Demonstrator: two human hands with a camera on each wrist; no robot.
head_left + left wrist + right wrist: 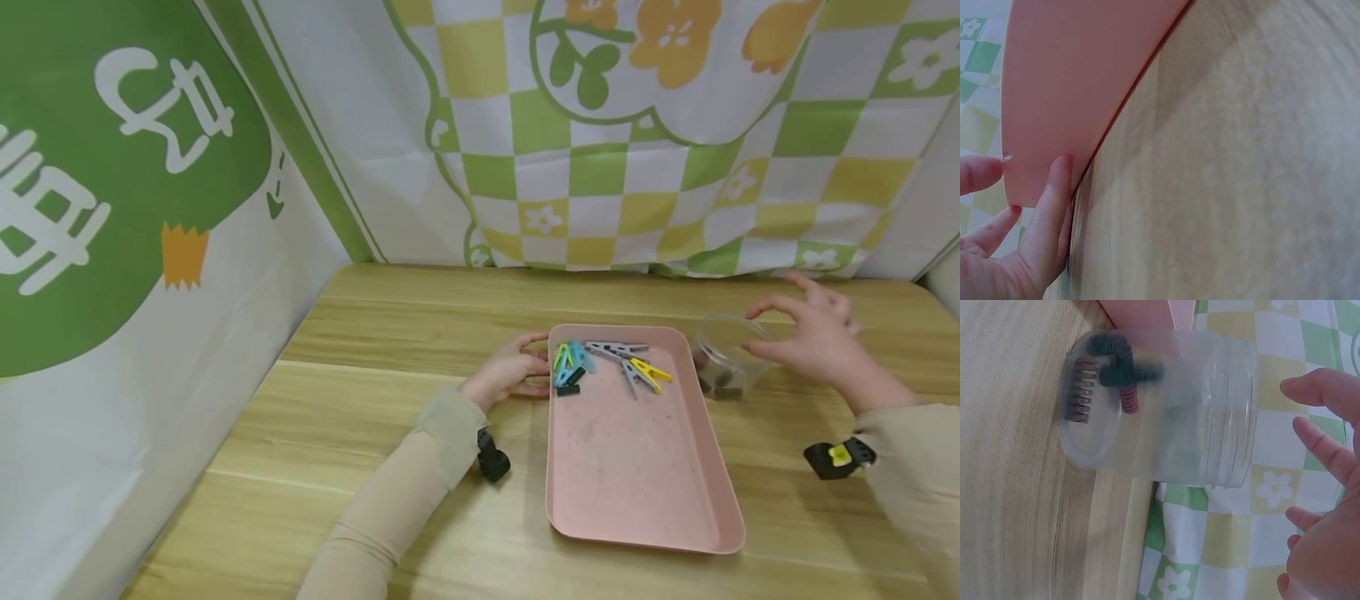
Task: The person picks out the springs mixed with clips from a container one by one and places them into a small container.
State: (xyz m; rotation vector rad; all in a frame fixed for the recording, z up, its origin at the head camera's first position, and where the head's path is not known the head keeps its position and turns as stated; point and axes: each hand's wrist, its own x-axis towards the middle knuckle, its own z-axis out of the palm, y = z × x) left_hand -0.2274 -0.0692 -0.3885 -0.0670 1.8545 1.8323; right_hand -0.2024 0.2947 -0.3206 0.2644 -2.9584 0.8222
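My left hand (513,368) rests against the far left corner of a pink tray (630,475), its fingers extended along the outer wall. Beside the tray's right side a clear plastic jar (1179,450) stands upright without a lid. Inside it are several coil springs (1082,390), dark green, brown and red; a dark green one looks blurred. Over the jar's mouth my right hand (813,333) is spread, thumb and fingers apart with nothing between them. Clothespins (622,354) in grey, yellow, blue and green lie at the tray's far end, with dark springs (567,390) by its left wall.
The wooden table (360,400) meets a checkered cloth (607,183) hanging along its back edge. A green and white printed sheet (247,250) hangs at the left. Black camera mounts (491,457) sit on both wrists.
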